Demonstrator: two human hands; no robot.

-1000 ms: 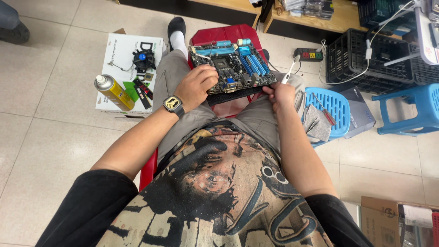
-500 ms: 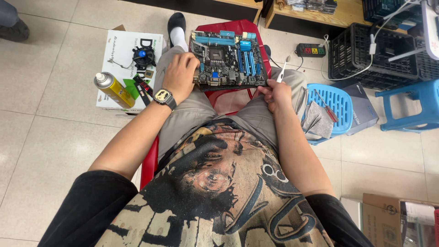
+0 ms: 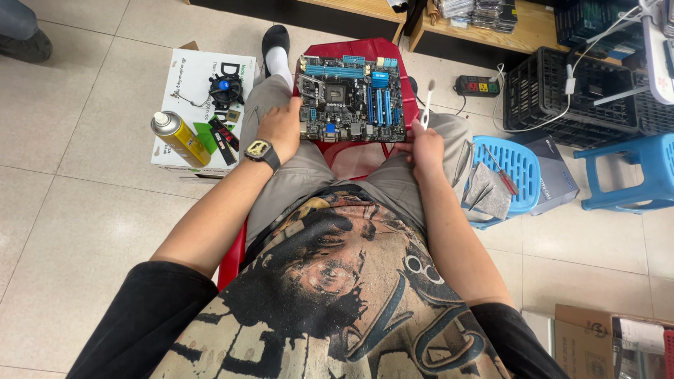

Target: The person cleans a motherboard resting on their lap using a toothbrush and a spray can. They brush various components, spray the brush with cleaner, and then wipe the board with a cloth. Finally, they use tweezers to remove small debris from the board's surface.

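Tiled floor (image 3: 84, 210), seated lap work. Left hand (image 3: 281, 126) and right hand (image 3: 425, 147) grip motherboard (image 3: 351, 98) edges; right fingers also pinch a white tool (image 3: 427, 105). Board judged stiff, light, fragile: hold by edges

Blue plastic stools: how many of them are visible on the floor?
2. One blue stool stands beside the person's right leg, with a cloth and screwdriver on it; the other blue stool stands at the right edge, partly cut off.
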